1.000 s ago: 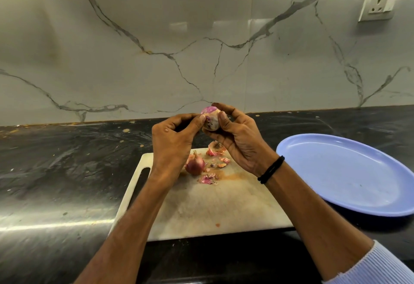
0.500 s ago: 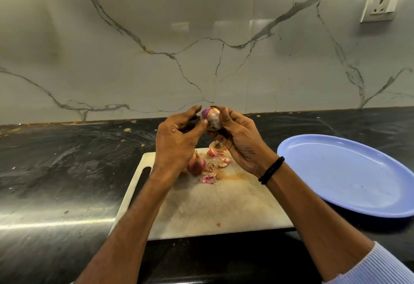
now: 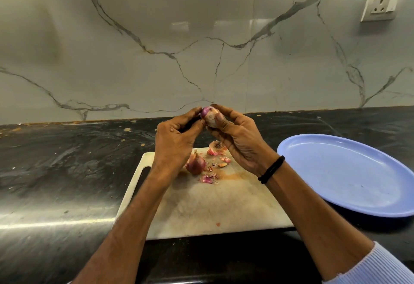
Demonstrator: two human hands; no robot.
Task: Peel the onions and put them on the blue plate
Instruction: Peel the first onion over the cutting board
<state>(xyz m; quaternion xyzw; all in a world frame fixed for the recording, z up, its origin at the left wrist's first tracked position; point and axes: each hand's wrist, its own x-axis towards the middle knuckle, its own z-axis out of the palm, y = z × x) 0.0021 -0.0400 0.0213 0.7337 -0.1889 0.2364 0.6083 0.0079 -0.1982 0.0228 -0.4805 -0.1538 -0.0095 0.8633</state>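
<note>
**Onion mid-peel above the board**

The dark desk carries the blue plate, at right, and a cutting board. Above the board, likely so scraps drop there, the right hand cradles the onion, purple end up, long axis near upright. The left hand pinches its skin. A second onion lies unpeeled below.

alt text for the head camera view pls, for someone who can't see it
Two hands above a white cutting board peel a small onion: the right hand grips it while the fingers of the left hand pinch at its skin. A second, unpeeled onion and peel scraps lie on the board, and a blue plate sits to the right on the dark counter.
</note>
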